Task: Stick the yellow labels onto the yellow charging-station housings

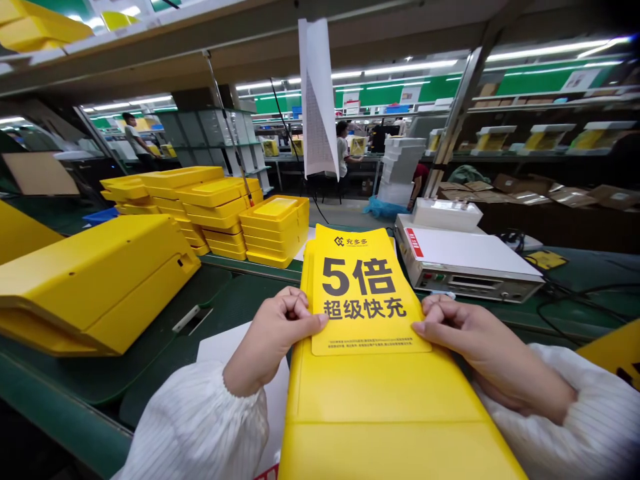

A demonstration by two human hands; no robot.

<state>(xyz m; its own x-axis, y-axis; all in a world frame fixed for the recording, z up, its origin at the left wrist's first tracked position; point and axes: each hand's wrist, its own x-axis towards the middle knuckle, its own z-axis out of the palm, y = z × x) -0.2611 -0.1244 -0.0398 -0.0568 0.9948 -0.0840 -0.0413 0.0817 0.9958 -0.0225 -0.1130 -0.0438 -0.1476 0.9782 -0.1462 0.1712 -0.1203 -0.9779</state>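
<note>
A yellow sticker with large dark characters and a "5" lies over the upper face of a yellow plastic housing. My left hand pinches the sticker's left edge between thumb and fingers. At its right edge, my right hand grips it in the same way. The sticker's far end bends up slightly. Whether its underside touches the housing everywhere, I cannot tell. White paper shows beneath my left wrist.
Another yellow housing lies at the left. Stacked yellow covers stand behind it. A white-topped instrument with cables sits at the right. Printed sheets hang overhead from the shelf. Other people work in the background.
</note>
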